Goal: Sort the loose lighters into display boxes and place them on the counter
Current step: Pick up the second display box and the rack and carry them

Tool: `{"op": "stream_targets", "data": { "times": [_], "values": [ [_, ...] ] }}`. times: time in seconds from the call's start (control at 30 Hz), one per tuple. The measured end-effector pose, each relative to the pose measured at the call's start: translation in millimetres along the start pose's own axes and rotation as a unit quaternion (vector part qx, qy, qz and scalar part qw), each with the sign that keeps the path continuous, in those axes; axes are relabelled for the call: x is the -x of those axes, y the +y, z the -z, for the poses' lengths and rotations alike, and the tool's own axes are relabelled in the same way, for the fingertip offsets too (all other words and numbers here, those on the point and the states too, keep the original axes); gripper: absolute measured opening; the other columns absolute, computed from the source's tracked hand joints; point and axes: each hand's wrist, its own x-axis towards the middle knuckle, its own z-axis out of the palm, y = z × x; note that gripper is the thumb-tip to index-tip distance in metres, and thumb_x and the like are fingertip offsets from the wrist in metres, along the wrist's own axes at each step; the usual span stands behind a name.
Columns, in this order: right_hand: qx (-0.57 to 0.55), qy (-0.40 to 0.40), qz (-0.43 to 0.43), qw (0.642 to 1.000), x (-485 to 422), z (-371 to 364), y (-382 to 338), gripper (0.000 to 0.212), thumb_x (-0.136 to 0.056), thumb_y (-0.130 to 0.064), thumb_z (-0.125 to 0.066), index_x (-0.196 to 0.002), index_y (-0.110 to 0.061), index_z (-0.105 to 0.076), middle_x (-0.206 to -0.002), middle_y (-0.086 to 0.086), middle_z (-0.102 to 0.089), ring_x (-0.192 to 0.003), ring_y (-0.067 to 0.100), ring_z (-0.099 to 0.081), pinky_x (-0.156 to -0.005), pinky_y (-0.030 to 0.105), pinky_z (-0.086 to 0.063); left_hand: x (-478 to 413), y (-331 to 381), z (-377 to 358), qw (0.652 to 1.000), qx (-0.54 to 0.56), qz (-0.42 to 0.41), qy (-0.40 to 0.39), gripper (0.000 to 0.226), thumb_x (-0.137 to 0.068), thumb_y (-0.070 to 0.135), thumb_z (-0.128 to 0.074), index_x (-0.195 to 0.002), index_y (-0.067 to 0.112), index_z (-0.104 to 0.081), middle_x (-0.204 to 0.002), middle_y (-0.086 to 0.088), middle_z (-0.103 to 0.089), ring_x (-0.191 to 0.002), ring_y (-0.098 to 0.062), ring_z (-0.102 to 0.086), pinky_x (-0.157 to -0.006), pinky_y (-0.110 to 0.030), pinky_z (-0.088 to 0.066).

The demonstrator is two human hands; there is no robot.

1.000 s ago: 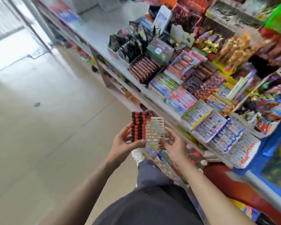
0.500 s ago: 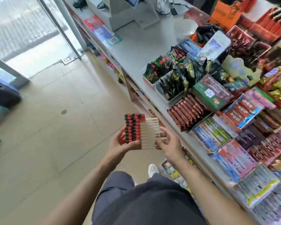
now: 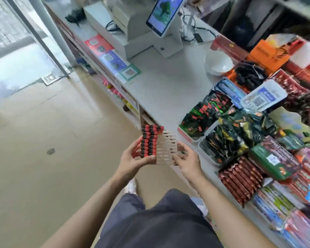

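Both hands hold one tray (image 3: 166, 151) above the floor, just off the counter (image 3: 161, 86) edge. The left hand (image 3: 132, 160) closes on its filled side, the right hand (image 3: 186, 161) pinches the empty side. Two columns of red-and-black lighters (image 3: 149, 142) — about nine each, one more at top — lie crosswise; the tray's long axis runs away from the person. Exact count blurs.

We see the left hand (image 3: 132, 159) and right hand (image 3: 186, 161) gripping a display box (image 3: 166, 149) half-filled with red-and-black lighters (image 3: 149, 142), held above the floor just beside the counter (image 3: 161, 83), near its snack packets (image 3: 222, 129).
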Motion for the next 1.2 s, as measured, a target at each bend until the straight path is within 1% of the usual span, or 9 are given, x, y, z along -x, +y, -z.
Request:
{"op": "stream_targets", "data": {
  "times": [0.13, 0.27, 0.4, 0.53, 0.67, 0.8, 0.87, 1.03, 1.2],
  "values": [
    [-0.008, 0.053, -0.024, 0.998, -44, -23, -33, 0.048, -0.092, 0.004, -0.063, -0.131, -0.023, -0.055, -0.113, -0.006, -0.068, -0.081, 0.011, -0.071, -0.076, 0.03, -0.06, -67, 39, 30, 0.997, -0.021, 0.008, -0.073, 0.093, -0.064, 0.034, -0.088, -0.146, 0.022, -0.047, -0.123, 0.0, -0.071, -0.114, -0.02, -0.067, -0.097, -0.041, -0.054],
    [-0.014, 0.082, -0.034, 0.996, -90, -28, -53, 0.045, -0.093, 0.0, -0.062, -0.127, -0.028, -0.053, -0.118, 0.002, -0.065, -0.095, 0.02, -0.07, -0.085, 0.035, -0.059, -131, 68, 38, 0.993, -0.033, 0.019, -0.111, 0.09, -0.064, 0.028, -0.086, -0.145, 0.019, -0.049, -0.12, -0.003, -0.072, -0.111, -0.021, -0.068, -0.088, -0.033, -0.057],
    [-0.017, 0.08, -0.05, 0.995, -145, -32, -52, 0.045, -0.093, -0.003, -0.061, -0.135, -0.02, -0.055, -0.12, 0.0, -0.063, -0.095, 0.018, -0.07, -0.087, 0.038, -0.06, -197, 83, 38, 0.988, -0.068, 0.03, -0.133, 0.076, -0.064, 0.026, -0.083, -0.135, 0.019, -0.057, -0.113, -0.009, -0.073, -0.103, -0.024, -0.07, -0.084, -0.034, -0.058],
    [-0.026, 0.099, -0.074, 0.992, -196, -36, -51, 0.046, -0.093, -0.008, -0.064, -0.136, -0.023, -0.055, -0.127, 0.002, -0.058, -0.104, 0.015, -0.065, -0.094, 0.036, -0.056, -255, 89, 36, 0.983, -0.103, 0.052, -0.14, 0.066, -0.063, 0.029, -0.082, -0.126, 0.017, -0.063, -0.117, -0.023, -0.067, -0.097, -0.027, -0.071, -0.078, -0.032, -0.058],
    [-0.018, 0.143, -0.114, 0.983, -235, -40, -53, 0.045, -0.09, -0.011, -0.064, -0.13, -0.031, -0.057, -0.125, 0.003, -0.056, -0.107, 0.018, -0.06, -0.1, 0.043, -0.051, -306, 90, 28, 0.97, -0.148, 0.072, -0.18, 0.066, -0.065, 0.023, -0.08, -0.126, 0.009, -0.061, -0.119, -0.028, -0.06, -0.092, -0.023, -0.071, -0.075, -0.025, -0.058],
    [-0.041, 0.191, -0.147, 0.97, -266, -40, -59, 0.053, -0.09, -0.009, -0.065, -0.138, -0.029, -0.053, -0.12, -0.005, -0.045, -0.119, 0.019, -0.053, -0.102, 0.035, -0.045, -356, 87, 22, 0.954, -0.204, 0.076, -0.208, 0.068, -0.061, 0.032, -0.082, -0.127, 0.027, -0.065, -0.125, -0.022, -0.056, -0.11, -0.027, -0.065, -0.089, -0.037, -0.058],
    [-0.041, 0.212, -0.166, 0.962, -281, -37, -64, 0.053, -0.091, -0.01, -0.065, -0.139, -0.027, -0.051, -0.118, -0.004, -0.042, -0.117, 0.018, -0.05, -0.096, 0.029, -0.044, -384, 88, 16, 0.939, -0.23, 0.07, -0.248, 0.07, -0.062, 0.031, -0.08, -0.13, 0.027, -0.063, -0.125, -0.017, -0.057, -0.112, -0.025, -0.063, -0.093, -0.04, -0.057],
    [-0.045, 0.257, -0.213, 0.942, -310, -22, -72, 0.061, -0.091, -0.002, -0.061, -0.146, -0.023, -0.045, -0.123, 0.002, -0.039, -0.115, 0.016, -0.048, -0.099, 0.025, -0.04, -437, 92, -3, 0.901, -0.256, 0.052, -0.347, 0.088, -0.071, 0.016, -0.086, -0.148, 0.021, -0.044, -0.128, -0.009, -0.058, -0.109, -0.014, -0.064, -0.091, -0.026, -0.055],
    [-0.043, 0.255, -0.242, 0.935, -321, -12, -64, 0.074, -0.089, -0.009, -0.064, -0.154, -0.025, -0.033, -0.151, 0.003, -0.04, -0.13, 0.024, -0.052, -0.108, 0.047, -0.046, -465, 89, -14, 0.865, -0.309, -0.002, -0.396, 0.104, -0.07, 0.029, -0.088, -0.156, 0.032, -0.029, -0.132, 0.002, -0.06, -0.116, -0.012, -0.061, -0.094, -0.033, -0.056]
  ]
}}
